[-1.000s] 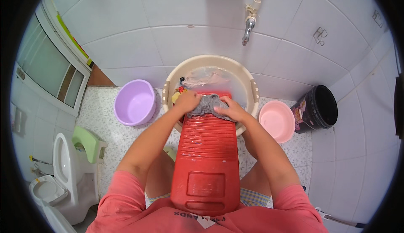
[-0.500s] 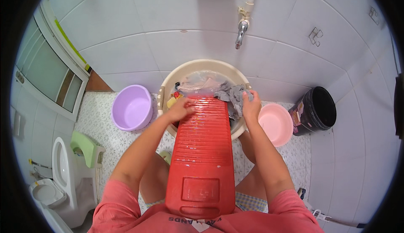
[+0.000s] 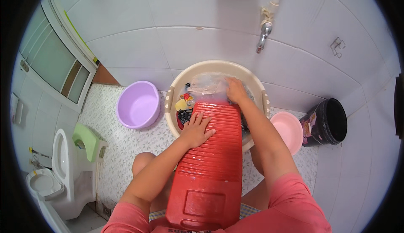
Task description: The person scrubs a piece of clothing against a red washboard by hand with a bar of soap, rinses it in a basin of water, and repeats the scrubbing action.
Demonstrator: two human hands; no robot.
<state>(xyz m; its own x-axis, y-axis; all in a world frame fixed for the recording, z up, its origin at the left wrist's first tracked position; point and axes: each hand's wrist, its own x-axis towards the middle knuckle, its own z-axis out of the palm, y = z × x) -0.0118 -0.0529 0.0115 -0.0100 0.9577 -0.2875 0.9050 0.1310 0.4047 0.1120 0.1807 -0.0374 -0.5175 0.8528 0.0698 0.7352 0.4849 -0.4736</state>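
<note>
By tiled wall (image 3: 185, 9): patterned floor (image 3: 120, 148), cream tub (image 3: 216, 65), washboard (image 3: 210, 161).

A narrow gap parts purple basin (image 3: 137, 106) and tub (image 3: 214, 66); 1 washboard (image 3: 212, 163) blocks the tub's near rim.

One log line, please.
left hand: spread on red washboard | right hand: by pale cloth in beige tub | nearby: purple basin, pink basin

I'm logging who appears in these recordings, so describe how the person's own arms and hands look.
The person wears short, coral-pink sleeves, plain as far as they show, with nothing worn below them. The left grip and right grip are ungloved human hands; no watch, bracelet or ring can be made out.
</note>
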